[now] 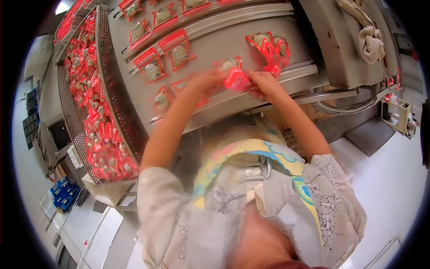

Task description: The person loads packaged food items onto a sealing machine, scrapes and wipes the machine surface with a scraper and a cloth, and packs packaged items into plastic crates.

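A red and clear plastic packet [234, 75] with a rounded greenish-grey item inside is between my two hands above the metal work surface. My right hand [265, 86] has its fingers closed at the packet's right edge. My left hand [205, 84] is at its left side, smeared by motion, so its grip does not show clearly. Just beyond my right hand lies a small cluster of similar packets [271, 47], some overlapping. Under and beside my left forearm are more packets, one of them [162, 101] partly blurred.
Packets [180, 53] lie in rows between metal rails [210, 28] on the surface. At the left, a long perforated metal bin [112, 80] holds many packets. A metal housing [347, 49] with a knotted cloth [371, 45] stands at the right, cables [345, 107] below it.
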### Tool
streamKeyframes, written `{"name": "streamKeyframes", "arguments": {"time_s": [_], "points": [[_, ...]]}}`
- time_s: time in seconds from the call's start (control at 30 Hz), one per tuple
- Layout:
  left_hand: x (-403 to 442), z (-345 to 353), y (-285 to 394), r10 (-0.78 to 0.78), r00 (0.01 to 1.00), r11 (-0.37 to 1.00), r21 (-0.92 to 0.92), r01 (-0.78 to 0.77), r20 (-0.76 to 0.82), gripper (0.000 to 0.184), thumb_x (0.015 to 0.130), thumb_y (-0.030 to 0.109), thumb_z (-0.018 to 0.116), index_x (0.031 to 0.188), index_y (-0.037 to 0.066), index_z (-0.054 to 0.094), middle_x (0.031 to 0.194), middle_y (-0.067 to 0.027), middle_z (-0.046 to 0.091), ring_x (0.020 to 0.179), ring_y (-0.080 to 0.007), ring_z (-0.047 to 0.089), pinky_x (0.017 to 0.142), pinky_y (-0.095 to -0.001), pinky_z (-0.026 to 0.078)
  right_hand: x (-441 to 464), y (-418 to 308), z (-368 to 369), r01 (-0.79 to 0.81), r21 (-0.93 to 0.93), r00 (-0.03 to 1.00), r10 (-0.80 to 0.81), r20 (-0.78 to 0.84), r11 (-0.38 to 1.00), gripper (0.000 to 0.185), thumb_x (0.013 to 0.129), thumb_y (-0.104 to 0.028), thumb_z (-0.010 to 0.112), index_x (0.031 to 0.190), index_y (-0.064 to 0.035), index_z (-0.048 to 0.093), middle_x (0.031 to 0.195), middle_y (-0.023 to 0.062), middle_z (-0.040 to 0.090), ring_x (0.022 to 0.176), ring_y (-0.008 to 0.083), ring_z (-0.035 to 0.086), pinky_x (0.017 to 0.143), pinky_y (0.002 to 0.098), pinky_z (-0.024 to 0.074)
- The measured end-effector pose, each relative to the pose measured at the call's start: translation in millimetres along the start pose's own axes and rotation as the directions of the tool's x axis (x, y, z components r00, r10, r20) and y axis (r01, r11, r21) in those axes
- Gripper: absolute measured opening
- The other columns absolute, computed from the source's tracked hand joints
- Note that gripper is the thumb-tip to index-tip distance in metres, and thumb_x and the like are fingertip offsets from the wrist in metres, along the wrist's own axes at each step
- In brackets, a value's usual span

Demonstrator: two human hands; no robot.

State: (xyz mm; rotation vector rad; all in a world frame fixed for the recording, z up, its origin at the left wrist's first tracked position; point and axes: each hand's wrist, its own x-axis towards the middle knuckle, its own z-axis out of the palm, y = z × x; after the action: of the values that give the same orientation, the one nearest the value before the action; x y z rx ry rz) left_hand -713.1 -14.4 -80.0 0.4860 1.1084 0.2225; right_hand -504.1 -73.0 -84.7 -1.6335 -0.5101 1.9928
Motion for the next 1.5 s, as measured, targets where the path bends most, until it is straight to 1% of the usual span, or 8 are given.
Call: {"name": "streamKeyframes", "arguments": {"time_s": [0.3,0.47,0.87,1.17,1.27,1.37,1.47,1.5], "points": [[-2,-33,-9,0.159,0.986,0.972,0.185,-0.147,-0.051,0.018,0.078,0.011,0.074,0.088,0.007,0.060,0.073,0.0018,0.059,0.057,-0.0026,0.051,0.045,-0.0170,0.033,31,-19,6,0.176,-0.119,0.970,-0.151,0.192,0.977,0.021,0.084,-0.025,0.070,0.078,-0.0077,0.061,0.067,-0.0034,0.056,0.053,0.0022,0.046,0.043,0.0177,0.0312],[-10,-25,-16,0.672,0.733,0.300,0.944,-0.133,-0.110,0.039,0.066,0.027,0.076,0.095,0.008,0.058,0.082,-0.0092,0.065,0.079,-0.0273,0.063,0.066,-0.0392,0.048,58,-10,8,0.486,-0.622,0.835,-0.537,0.122,0.614,0.023,0.080,-0.018,0.070,0.080,0.0039,0.064,0.065,0.0029,0.060,0.061,0.0065,0.052,0.054,0.0249,0.0425],[-13,-26,-10,0.466,0.878,0.135,0.989,0.055,-0.113,0.048,0.069,0.026,0.074,0.108,0.005,0.054,0.088,-0.0149,0.066,0.090,-0.0332,0.062,0.075,-0.0437,0.048,58,-24,10,0.340,-0.850,0.931,-0.269,0.246,0.402,0.029,0.071,-0.026,0.076,0.075,0.0014,0.066,0.062,0.0136,0.060,0.057,0.0183,0.058,0.057,0.0343,0.0466],[-20,-4,-31,0.603,0.762,0.102,0.970,0.220,-0.236,0.035,0.072,0.022,0.069,0.102,0.009,0.055,0.081,-0.0111,0.065,0.086,-0.0332,0.062,0.073,-0.0445,0.048,50,-19,12,0.360,-0.833,0.914,-0.336,0.226,0.421,0.022,0.073,-0.020,0.072,0.079,0.0005,0.068,0.068,0.0175,0.063,0.064,0.0260,0.062,0.064,0.0362,0.0494],[-28,-1,-50,0.880,0.475,-0.047,0.997,0.055,0.016,0.032,0.073,0.020,0.068,0.100,0.010,0.054,0.082,-0.0099,0.062,0.085,-0.0333,0.061,0.071,-0.0448,0.048,48,1,5,0.476,-0.855,0.774,-0.560,0.295,0.207,0.020,0.076,-0.019,0.070,0.085,-0.0009,0.068,0.073,0.0177,0.065,0.066,0.0278,0.063,0.067,0.0364,0.0499],[-53,22,-45,0.879,0.442,-0.105,0.976,-0.188,0.180,0.026,0.074,0.018,0.068,0.095,0.009,0.055,0.090,-0.0102,0.058,0.085,-0.0314,0.059,0.070,-0.0424,0.049,-2,0,3,0.713,-0.685,0.580,-0.676,0.455,0.150,0.019,0.079,-0.016,0.068,0.093,-0.0032,0.068,0.080,0.0157,0.065,0.068,0.0260,0.062,0.066,0.0342,0.0501],[-26,0,-74,0.748,0.602,-0.149,0.955,-0.258,0.280,0.022,0.076,0.013,0.066,0.096,0.009,0.058,0.089,-0.0110,0.056,0.082,-0.0311,0.058,0.070,-0.0399,0.048,-44,-36,-9,0.567,-0.407,0.824,-0.491,0.284,0.716,0.018,0.080,-0.011,0.065,0.097,-0.0052,0.067,0.085,0.0134,0.064,0.070,0.0245,0.061,0.066,0.0312,0.0495],[-27,2,-70,0.732,0.623,-0.135,0.955,-0.265,0.277,0.021,0.076,0.012,0.065,0.097,0.009,0.058,0.089,-0.0114,0.056,0.082,-0.0311,0.058,0.070,-0.0398,0.048,-42,-48,-19,0.639,-0.470,0.742,-0.648,0.169,0.609,0.015,0.081,-0.009,0.064,0.095,-0.0045,0.066,0.085,0.0111,0.064,0.071,0.0212,0.061,0.065,0.0294,0.0491]]}}
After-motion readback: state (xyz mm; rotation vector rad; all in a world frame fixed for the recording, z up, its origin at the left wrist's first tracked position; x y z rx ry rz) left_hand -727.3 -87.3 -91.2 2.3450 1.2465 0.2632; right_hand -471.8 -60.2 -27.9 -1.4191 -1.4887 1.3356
